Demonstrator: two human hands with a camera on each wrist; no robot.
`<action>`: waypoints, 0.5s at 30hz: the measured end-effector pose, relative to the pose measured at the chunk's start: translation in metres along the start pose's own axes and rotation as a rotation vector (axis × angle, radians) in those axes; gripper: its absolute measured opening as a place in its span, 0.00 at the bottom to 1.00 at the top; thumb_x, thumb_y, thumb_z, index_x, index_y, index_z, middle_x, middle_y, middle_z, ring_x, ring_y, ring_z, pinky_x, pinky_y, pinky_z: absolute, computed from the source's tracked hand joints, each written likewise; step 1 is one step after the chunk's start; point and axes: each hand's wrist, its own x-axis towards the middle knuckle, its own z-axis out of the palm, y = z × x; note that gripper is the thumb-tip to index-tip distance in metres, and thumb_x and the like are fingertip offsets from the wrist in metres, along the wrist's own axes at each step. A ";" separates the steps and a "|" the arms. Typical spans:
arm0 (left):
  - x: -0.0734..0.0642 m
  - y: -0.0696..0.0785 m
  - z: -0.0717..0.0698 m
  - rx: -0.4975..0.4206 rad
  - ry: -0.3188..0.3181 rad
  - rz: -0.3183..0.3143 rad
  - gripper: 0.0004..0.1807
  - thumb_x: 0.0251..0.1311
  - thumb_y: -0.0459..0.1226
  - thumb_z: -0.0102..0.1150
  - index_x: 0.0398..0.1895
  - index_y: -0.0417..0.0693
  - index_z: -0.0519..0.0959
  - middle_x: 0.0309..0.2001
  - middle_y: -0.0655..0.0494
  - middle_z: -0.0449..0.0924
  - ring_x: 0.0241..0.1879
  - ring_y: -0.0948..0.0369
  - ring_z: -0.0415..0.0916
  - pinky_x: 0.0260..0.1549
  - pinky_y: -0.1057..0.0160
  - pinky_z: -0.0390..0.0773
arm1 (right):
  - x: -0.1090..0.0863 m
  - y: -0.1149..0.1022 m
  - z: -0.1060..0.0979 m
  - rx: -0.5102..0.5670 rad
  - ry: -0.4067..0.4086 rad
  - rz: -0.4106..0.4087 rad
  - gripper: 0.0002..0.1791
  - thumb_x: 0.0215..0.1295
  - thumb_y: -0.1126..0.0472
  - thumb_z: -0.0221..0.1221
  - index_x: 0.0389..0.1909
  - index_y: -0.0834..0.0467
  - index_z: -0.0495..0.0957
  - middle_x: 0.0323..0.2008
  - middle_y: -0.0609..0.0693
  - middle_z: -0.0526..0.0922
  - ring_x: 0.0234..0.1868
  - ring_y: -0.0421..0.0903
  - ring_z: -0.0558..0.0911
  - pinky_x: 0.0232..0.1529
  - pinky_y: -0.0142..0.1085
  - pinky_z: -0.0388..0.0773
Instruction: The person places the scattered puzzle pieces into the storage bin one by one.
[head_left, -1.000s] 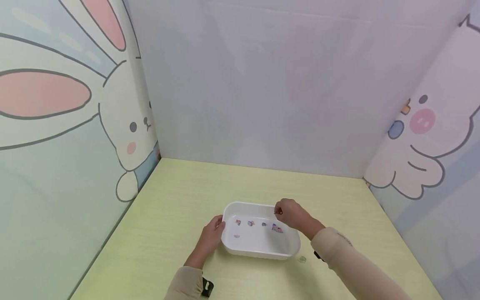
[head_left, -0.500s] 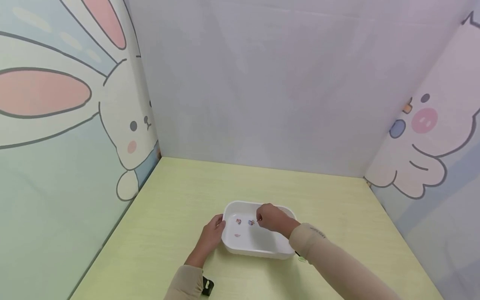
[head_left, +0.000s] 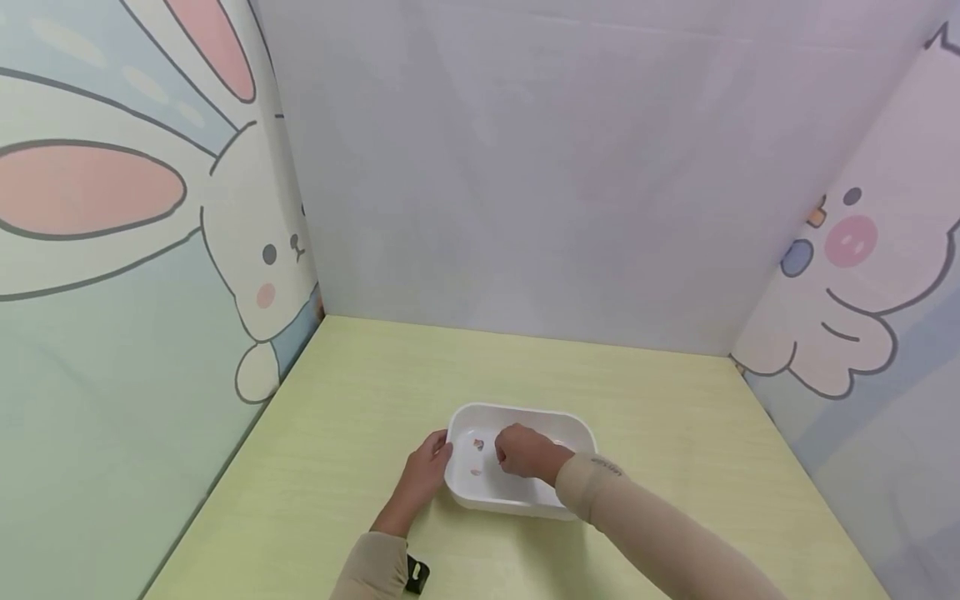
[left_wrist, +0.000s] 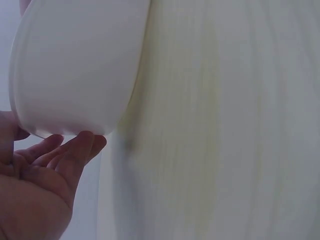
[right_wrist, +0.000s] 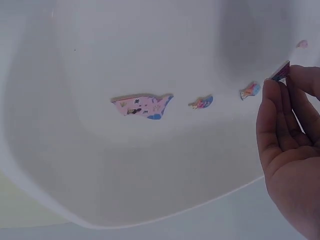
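A white plastic basin (head_left: 498,505) stands on the table. My left hand (head_left: 420,477) grips its left end; in the left wrist view the thumb is at the rim and the fingers lie against the outer wall. Inside the basin, my right hand (right_wrist: 295,145) pinches a small, dark, flat puzzle-like piece (right_wrist: 281,72) between thumb and fingertips. Below it on the basin floor lie a larger pink piece (right_wrist: 145,106) printed with characters, two small colourful pieces, one blue and orange (right_wrist: 250,91), the other orange and blue (right_wrist: 202,103), and a tiny pink piece (right_wrist: 302,44).
The pale yellow-green table (head_left: 375,375) spreads around the basin. A plain light back wall (head_left: 510,167) and cartoon-printed side walls, with a rabbit (head_left: 255,225) on the left, enclose it. A black wrist mount (head_left: 417,575) sits on my left wrist.
My right hand has moved left from over the basin's right end to its middle, holding the small piece. The left hand stays at the basin's left end.
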 end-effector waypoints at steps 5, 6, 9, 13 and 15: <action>0.001 0.000 0.000 -0.007 0.000 0.006 0.22 0.73 0.40 0.45 0.64 0.37 0.69 0.60 0.38 0.73 0.60 0.41 0.69 0.58 0.40 0.68 | 0.000 -0.004 0.006 -0.017 -0.029 0.029 0.12 0.56 0.69 0.62 0.18 0.53 0.74 0.19 0.42 0.70 0.22 0.40 0.69 0.24 0.32 0.71; 0.001 0.000 0.000 -0.011 0.000 0.008 0.22 0.73 0.39 0.45 0.64 0.37 0.69 0.60 0.38 0.73 0.60 0.41 0.70 0.58 0.40 0.68 | 0.001 -0.005 0.007 -0.016 -0.034 0.030 0.12 0.56 0.69 0.61 0.18 0.52 0.74 0.20 0.42 0.70 0.23 0.40 0.69 0.25 0.32 0.71; 0.001 0.000 0.001 -0.021 -0.001 0.002 0.22 0.74 0.39 0.44 0.64 0.37 0.69 0.61 0.38 0.73 0.60 0.41 0.70 0.58 0.40 0.68 | 0.001 -0.006 0.009 -0.009 -0.043 0.024 0.12 0.56 0.69 0.61 0.18 0.52 0.74 0.20 0.42 0.70 0.23 0.40 0.70 0.25 0.32 0.71; 0.000 -0.001 0.001 -0.022 0.002 0.002 0.22 0.73 0.39 0.45 0.64 0.37 0.70 0.61 0.38 0.73 0.60 0.42 0.70 0.58 0.41 0.68 | 0.003 -0.004 0.014 -0.031 -0.033 0.003 0.12 0.57 0.68 0.61 0.19 0.52 0.74 0.19 0.41 0.70 0.22 0.39 0.69 0.25 0.32 0.71; 0.001 -0.002 0.001 -0.013 0.006 0.006 0.21 0.73 0.39 0.45 0.64 0.37 0.70 0.61 0.39 0.73 0.60 0.42 0.70 0.58 0.41 0.68 | 0.003 -0.003 0.017 -0.048 -0.026 -0.007 0.12 0.58 0.68 0.61 0.19 0.52 0.74 0.19 0.41 0.70 0.22 0.39 0.69 0.25 0.31 0.70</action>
